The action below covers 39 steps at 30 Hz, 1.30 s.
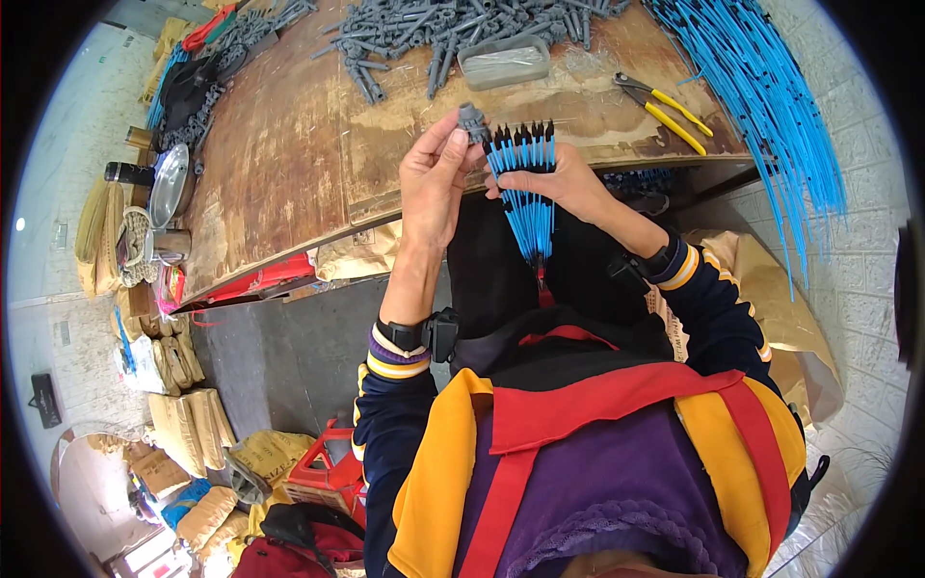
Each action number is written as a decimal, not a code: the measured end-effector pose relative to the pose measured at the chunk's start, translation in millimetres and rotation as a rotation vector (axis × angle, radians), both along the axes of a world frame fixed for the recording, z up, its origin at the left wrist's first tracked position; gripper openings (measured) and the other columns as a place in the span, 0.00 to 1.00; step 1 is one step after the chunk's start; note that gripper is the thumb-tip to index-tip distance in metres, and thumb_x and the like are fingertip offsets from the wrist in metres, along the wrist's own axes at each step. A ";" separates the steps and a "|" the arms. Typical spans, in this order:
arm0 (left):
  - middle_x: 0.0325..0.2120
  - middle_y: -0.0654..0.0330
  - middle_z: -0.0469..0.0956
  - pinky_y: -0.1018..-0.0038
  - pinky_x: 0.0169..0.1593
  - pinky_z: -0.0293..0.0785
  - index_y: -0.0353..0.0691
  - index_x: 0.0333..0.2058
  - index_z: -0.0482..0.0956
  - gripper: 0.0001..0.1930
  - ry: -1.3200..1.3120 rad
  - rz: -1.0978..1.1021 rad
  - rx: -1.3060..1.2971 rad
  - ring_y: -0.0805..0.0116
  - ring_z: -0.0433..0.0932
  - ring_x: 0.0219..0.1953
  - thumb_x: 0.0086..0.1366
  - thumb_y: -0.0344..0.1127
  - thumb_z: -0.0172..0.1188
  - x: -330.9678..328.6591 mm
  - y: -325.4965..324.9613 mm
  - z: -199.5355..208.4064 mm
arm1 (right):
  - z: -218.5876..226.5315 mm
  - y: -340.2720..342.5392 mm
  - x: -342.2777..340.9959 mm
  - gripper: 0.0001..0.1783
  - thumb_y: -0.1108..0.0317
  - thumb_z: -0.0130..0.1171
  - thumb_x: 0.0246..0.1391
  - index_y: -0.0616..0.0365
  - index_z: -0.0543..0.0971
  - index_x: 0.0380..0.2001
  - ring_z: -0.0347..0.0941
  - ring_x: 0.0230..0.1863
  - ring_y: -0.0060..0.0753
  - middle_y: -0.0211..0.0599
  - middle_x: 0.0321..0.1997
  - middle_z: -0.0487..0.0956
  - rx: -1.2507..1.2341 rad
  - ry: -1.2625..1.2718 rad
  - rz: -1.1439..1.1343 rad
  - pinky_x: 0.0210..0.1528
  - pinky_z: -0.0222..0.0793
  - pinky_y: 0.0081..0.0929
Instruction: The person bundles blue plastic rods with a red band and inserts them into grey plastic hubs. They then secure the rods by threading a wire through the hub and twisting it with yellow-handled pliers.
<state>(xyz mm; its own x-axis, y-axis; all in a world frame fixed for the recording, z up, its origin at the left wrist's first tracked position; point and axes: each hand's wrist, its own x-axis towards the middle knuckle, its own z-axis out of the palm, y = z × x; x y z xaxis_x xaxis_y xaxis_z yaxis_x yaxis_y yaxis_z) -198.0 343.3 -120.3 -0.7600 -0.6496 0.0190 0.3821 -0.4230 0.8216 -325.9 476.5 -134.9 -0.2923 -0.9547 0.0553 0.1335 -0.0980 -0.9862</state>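
Observation:
Between the thumb and fingers of my left hand (434, 183) is a small grey plastic fitting (471, 118), held up at the table's near edge. My right hand (564, 185) grips a fanned bundle of thin blue rods (526, 223) with black tips. The rods spread at the top and draw together toward my lap. The fitting is close beside the leftmost rod tips; whether they touch I cannot tell. A black strap with a small device is on each wrist.
On the worn wooden table (279, 135) lie a heap of grey plastic parts (453, 34), a clear plastic tray (504, 63) and yellow-handled pliers (665, 111). Many more blue rods (761, 96) hang over the right edge. A metal lid (171, 185) stands at the left edge.

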 end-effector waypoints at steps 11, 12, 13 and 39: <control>0.42 0.56 0.79 0.77 0.44 0.77 0.28 0.53 0.73 0.21 -0.102 0.184 -0.297 0.73 0.78 0.41 0.60 0.22 0.63 5.2 20.0 19.7 | 2.0 -0.9 1.6 0.15 0.70 0.63 0.56 0.65 0.79 0.45 0.80 0.40 0.28 0.38 0.40 0.82 0.013 0.073 0.021 0.45 0.75 0.26; 0.41 0.56 0.79 0.77 0.43 0.77 0.28 0.52 0.74 0.21 -0.118 0.197 -0.302 0.73 0.79 0.41 0.59 0.22 0.64 4.6 20.7 20.7 | -1.9 -0.9 2.3 0.15 0.71 0.63 0.56 0.65 0.79 0.45 0.80 0.40 0.28 0.38 0.40 0.82 0.002 0.041 0.015 0.45 0.75 0.25; 0.41 0.56 0.79 0.78 0.43 0.77 0.27 0.51 0.74 0.21 -0.133 0.209 -0.307 0.73 0.79 0.41 0.58 0.21 0.65 3.8 21.0 21.3 | -4.1 -0.7 2.3 0.15 0.71 0.63 0.56 0.65 0.79 0.45 0.80 0.40 0.28 0.38 0.41 0.82 -0.007 0.008 0.007 0.45 0.75 0.25; 0.41 0.56 0.80 0.78 0.48 0.74 0.28 0.54 0.73 0.20 -0.291 0.176 -0.611 0.74 0.78 0.42 0.64 0.27 0.61 7.3 25.2 34.8 | -4.3 23.3 14.0 0.15 0.64 0.59 0.60 0.61 0.78 0.47 0.72 0.37 0.16 0.33 0.37 0.81 0.025 0.401 -0.351 0.43 0.68 0.21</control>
